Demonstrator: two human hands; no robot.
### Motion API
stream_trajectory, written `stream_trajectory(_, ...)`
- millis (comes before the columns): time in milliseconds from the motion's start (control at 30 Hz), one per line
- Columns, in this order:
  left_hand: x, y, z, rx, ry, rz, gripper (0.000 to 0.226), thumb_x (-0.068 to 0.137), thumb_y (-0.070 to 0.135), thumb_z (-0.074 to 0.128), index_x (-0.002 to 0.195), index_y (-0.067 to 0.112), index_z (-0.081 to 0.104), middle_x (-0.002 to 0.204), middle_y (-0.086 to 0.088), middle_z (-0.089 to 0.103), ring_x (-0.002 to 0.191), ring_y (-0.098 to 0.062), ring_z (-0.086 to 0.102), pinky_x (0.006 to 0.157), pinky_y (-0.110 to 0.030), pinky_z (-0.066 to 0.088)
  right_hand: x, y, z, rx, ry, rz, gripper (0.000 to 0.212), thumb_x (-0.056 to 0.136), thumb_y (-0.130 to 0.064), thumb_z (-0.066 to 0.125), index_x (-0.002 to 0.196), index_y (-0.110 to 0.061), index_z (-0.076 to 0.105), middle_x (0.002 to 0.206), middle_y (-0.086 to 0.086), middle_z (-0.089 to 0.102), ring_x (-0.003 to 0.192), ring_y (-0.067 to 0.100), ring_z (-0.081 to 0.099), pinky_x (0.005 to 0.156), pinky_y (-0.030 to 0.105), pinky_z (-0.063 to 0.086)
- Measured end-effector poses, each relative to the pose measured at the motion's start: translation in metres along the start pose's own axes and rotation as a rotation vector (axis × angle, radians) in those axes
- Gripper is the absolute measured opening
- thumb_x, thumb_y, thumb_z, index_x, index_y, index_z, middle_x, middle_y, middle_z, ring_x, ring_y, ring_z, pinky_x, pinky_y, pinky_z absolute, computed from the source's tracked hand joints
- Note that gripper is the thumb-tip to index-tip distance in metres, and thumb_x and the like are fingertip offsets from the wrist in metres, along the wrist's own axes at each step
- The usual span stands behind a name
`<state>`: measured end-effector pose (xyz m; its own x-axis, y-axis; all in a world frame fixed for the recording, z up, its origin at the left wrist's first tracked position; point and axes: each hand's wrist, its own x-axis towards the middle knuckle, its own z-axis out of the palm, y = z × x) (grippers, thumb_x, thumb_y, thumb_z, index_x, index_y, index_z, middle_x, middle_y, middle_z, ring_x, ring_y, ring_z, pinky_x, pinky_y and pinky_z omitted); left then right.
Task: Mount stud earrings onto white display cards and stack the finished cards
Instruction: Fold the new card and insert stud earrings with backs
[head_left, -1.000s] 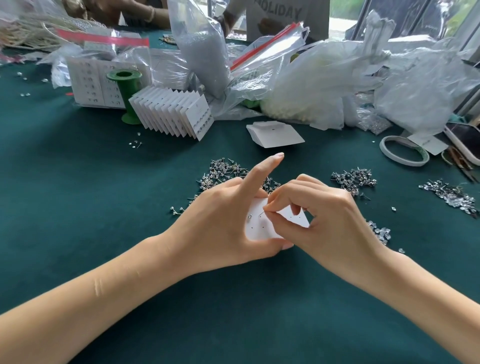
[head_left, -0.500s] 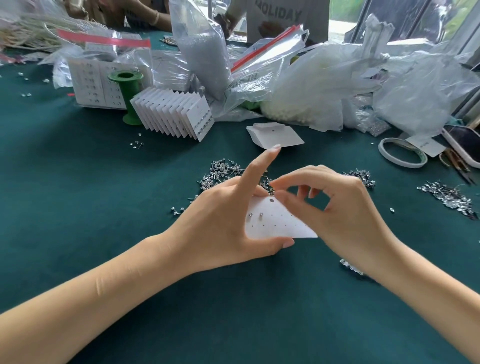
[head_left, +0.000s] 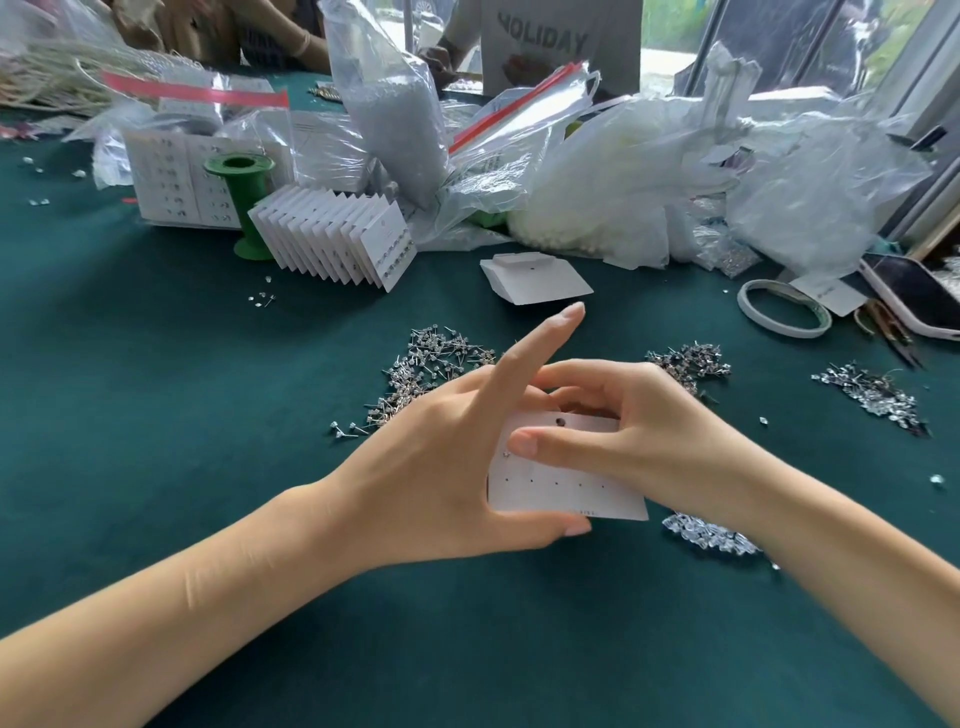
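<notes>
- The white display card (head_left: 563, 488) is held just above the green table (head_left: 156, 415) between both hands, its long axis running from 9 to 3 o'clock, hang-hole edge at 12.
- One stud (head_left: 506, 454) shows near the card's 9 o'clock end; a row of bare holes runs toward 3 o'clock.
- The left hand (head_left: 441, 467) grips the card's 9 o'clock end, thumb under the 6 o'clock edge, index finger straight toward 1 o'clock.
- The right hand (head_left: 639, 441) pinches the card from 3 o'clock, thumb flat on its face, fingers curled behind the top edge; whether it also holds a stud, I cannot tell.
- Loose stud earrings (head_left: 431, 364) lie at 11 o'clock; another pile (head_left: 688, 361) at 1 o'clock is nearer the right hand, likely the next reach.
- The finished cards (head_left: 337, 236) stand well apart at 11 o'clock.
</notes>
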<state>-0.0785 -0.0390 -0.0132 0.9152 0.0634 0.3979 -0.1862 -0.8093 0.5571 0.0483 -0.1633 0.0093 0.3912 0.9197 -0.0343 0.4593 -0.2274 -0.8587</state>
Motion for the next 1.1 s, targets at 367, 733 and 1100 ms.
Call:
stream_trajectory(367,0.003,0.000,-0.002,0.283,0.058,0.241,0.095,0.076,0.050,0.067,0.146,0.018,0.011,0.108,0.001,0.064,0.084,-0.020,0.052,0.091,-0.015,0.037,-0.003,-0.001,0.003,-0.079,0.046,0.030,0.037,0.063,-0.046,0.083,0.075,-0.015,0.068,0.061,-0.007,0.060,0.056,0.004,0.050,0.053,0.023,0.041)
stream_trajectory(733,0.009,0.009,-0.004,0.358,0.244,0.266,0.089,0.079,0.055,0.064,0.145,0.017,0.019,0.142,0.003,0.035,0.124,-0.014,0.043,0.108,-0.022,0.030,-0.022,-0.007,-0.018,-0.154,0.337,-0.110,0.048,0.063,-0.055,0.081,0.067,-0.014,0.056,0.053,-0.005,0.046,0.051,0.006,0.036,0.048,0.028,0.030)
stream_trajectory(1100,0.041,0.015,0.036,0.285,-0.112,0.027,0.015,0.095,0.025,0.055,0.097,0.017,0.068,0.090,0.005,0.065,0.081,-0.017,0.061,0.075,-0.032,0.048,-0.092,0.069,-0.051,-1.060,0.775,-0.647,0.047,0.085,-0.043,0.069,0.056,-0.008,0.057,0.055,0.000,0.055,0.067,0.022,0.050,0.065,0.032,0.038)
